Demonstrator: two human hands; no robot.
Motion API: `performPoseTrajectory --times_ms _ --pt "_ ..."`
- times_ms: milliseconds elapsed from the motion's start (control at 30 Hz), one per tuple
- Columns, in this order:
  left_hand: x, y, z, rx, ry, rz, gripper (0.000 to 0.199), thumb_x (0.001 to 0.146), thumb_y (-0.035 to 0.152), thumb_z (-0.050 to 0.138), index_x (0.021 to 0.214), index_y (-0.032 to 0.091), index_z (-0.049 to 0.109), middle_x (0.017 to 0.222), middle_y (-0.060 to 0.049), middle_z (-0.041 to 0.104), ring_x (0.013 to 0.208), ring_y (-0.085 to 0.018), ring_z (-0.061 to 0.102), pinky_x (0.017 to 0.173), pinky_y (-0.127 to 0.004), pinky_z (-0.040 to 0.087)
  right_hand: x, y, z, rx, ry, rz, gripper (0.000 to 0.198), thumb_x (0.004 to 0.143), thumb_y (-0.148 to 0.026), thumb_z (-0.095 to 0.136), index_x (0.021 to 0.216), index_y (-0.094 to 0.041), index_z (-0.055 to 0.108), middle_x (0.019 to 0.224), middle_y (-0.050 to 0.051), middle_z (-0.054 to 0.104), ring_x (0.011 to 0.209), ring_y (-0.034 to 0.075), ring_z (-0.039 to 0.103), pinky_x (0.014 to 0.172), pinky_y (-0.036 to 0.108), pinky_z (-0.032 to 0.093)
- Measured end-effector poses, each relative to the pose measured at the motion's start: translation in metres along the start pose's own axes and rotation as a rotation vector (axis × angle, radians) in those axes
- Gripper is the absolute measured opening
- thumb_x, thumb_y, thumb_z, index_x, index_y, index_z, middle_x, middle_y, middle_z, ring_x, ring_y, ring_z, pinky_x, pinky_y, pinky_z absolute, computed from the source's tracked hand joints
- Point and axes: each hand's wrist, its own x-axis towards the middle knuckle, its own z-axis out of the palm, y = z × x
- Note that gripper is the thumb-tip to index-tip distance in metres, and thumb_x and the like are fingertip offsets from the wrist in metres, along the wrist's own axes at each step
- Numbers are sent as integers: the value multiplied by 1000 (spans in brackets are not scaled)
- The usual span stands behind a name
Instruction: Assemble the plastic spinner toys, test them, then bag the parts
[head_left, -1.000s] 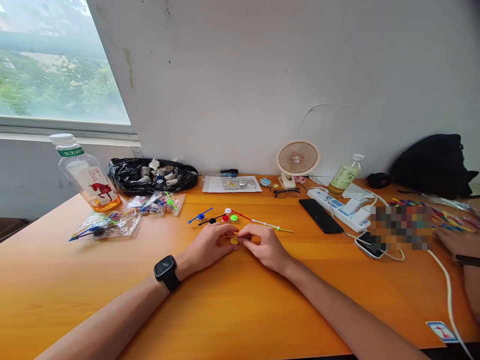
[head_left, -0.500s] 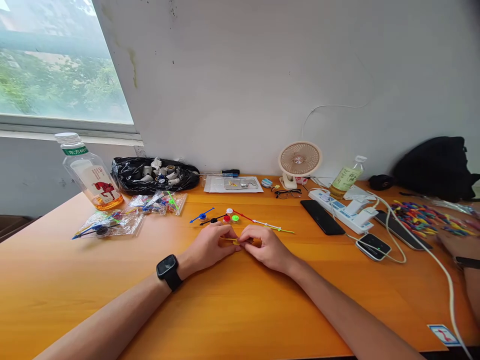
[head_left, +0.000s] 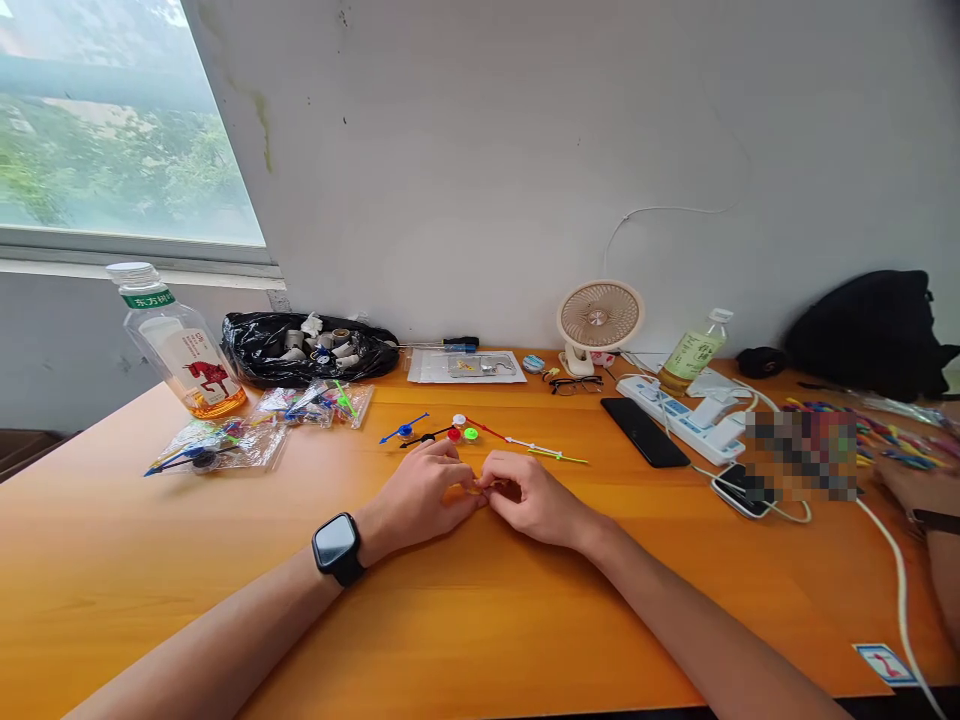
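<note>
A cream fan [head_left: 600, 316] stands near the wall [head_left: 465, 200] with eyeglasses [head_left: 576, 385] just in front; a black phone [head_left: 645, 433] lies beside a white power strip [head_left: 679, 416]; a tall bottle [head_left: 184, 360] stands at left.

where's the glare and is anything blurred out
In the head view, the window looks washed out, with pale glare on the left of the table; in the head view, the watch screen reflects light, a pixelated patch masks things at right, and what the left hand and right hand pinch is mostly hidden.

Daylight from the slanted glass window [head_left: 112, 130] pales the orange wooden worktop [head_left: 465, 620] at left; pixelation blots a patch at right.
</note>
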Motion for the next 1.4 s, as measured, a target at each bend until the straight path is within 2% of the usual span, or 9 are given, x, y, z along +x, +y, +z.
performPoseTrajectory --times_ms 233,367,567,733,833,933,1033,1200,1400 --pt "0 4 -3 -40 -26 13 11 90 30 73 83 25 68 85 -5 75 91 -26 65 83 -41 52 1 -2 1 -33 3 -4 16 85 -6 63 83 -22 66 88 1 68 82 17 62 78 29 48" --pt "0 7 -10 -40 -4 1 16 89 37 75 89 24 66 98 -5 76 100 -28 65 88 -43 52 0 -6 -12 -162 147 -20 9 93 -22 68 100 -24 74 105 6 73 97 22 65 89 34 49" --pt "1 9 -22 -58 96 -43 13 98 33 62 107 24 65 109 -7 74 105 -27 63 97 -44 49 -1 -10 -22 -314 368 289 42 98 -47 62 128 -18 68 100 11 77 57 15 56 60 32 44" --pt "1 7 -23 -66 168 -78 16 105 28 49 107 23 64 109 -6 72 102 -25 62 99 -43 46 -4 -24 -18 258 -12 331 56 101 -56 55 142 -18 59 57 -4 63 42 13 45 48 27 35" --pt "0 6 -24 -61 195 -108 19 107 29 48 110 23 65 110 -6 72 103 -25 61 95 -41 47 -1 -24 -25 407 116 339 50 100 -59 55 128 -19 66 45 -10 41 39 11 36 45 25 30" --pt "0 5 -24 -61 197 -123 20 108 31 47 110 24 65 107 -6 71 102 -25 61 93 -40 48 3 -8 -39 283 342 363 44 98 -59 59 111 -19 69 49 -8 43 45 13 42 48 26 32" --pt "0 4 -23 -72 175 -106 20 109 30 46 109 24 66 104 -5 71 99 -24 62 96 -41 47 4 15 -54 10 389 346 35 97 -53 59 99 -20 69 57 -4 52 52 15 50 54 28 36" --pt "1 2 -20 -72 169 -87 19 109 29 48 108 25 66 104 -4 72 98 -23 63 97 -42 47 -4 30 -76 -521 220 378 15 91 -35 62 88 -22 70 76 2 69 67 17 58 60 30 32" --pt "3 -8 -16 -4 260 -147 10 103 28 58 102 24 67 97 -5 72 96 -25 60 85 -39 49 -11 30 -86 -704 2 533 8 81 -26 67 76 -22 63 81 2 72 70 17 61 60 30 28"
